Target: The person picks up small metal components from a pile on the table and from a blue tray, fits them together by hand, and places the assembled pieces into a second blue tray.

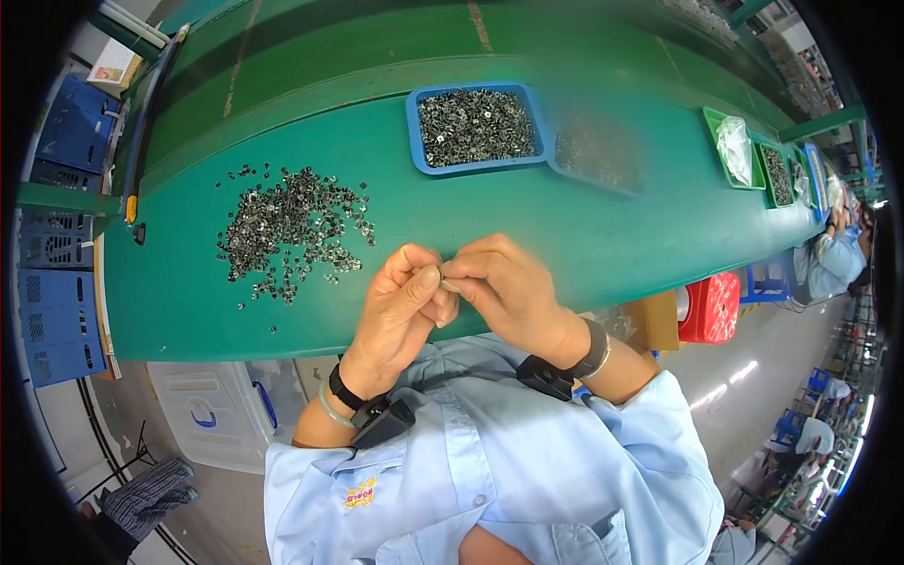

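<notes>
My left hand [403,299] and my right hand [516,290] meet over the near edge of the green table [405,226]. Both are closed, thumbs and fingertips pinched together at one spot. Whatever lies in the pinch is too small to make out. To the left of my hands spreads a loose pile of small dark and silvery metal parts [287,221]. Beyond my hands stands a blue tray [412,132] filled with similar small parts. A hazy patch blurs the view just to its right, where another tray-like shape with parts shows faintly.
Farther right are a green tray [714,141] holding a clear plastic bag and another green tray [765,184] with dark parts. A red stool [713,309] and a cardboard box [657,320] stand below. A lidded plastic bin [212,405] sits lower left. Another person [838,256] sits far right.
</notes>
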`<state>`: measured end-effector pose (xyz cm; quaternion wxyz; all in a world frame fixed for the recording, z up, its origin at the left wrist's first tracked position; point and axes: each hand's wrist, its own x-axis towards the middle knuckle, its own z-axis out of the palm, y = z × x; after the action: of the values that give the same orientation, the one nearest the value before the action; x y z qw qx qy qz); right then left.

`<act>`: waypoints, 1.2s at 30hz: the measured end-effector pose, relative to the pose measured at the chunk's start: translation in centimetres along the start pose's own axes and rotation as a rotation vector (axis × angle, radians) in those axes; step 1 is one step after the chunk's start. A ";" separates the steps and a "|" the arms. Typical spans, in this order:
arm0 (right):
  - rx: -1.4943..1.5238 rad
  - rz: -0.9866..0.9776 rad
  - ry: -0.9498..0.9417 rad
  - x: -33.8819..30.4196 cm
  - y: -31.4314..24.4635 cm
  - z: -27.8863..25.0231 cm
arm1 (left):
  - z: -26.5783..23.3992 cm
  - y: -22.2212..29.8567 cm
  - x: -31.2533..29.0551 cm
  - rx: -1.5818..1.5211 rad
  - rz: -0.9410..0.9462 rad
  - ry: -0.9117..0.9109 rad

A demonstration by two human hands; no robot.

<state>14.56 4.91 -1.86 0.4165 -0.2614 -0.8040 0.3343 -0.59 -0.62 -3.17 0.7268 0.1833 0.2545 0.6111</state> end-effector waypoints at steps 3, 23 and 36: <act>-0.055 -0.025 -0.008 0.1 0.3 -0.3 | -0.2 0.3 0.1 0.097 -0.018 0.014; 0.227 0.029 0.021 1.1 -0.7 0.0 | 1.1 1.3 -1.0 -0.158 -0.061 -0.065; 0.129 -0.019 -0.056 1.1 -0.4 -0.3 | 0.7 2.8 -1.2 0.138 -0.114 -0.023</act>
<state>14.23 5.48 -0.85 0.4132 -0.2169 -0.7945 0.3886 -2.56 -1.20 -0.85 0.7491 0.2250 0.2974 0.5474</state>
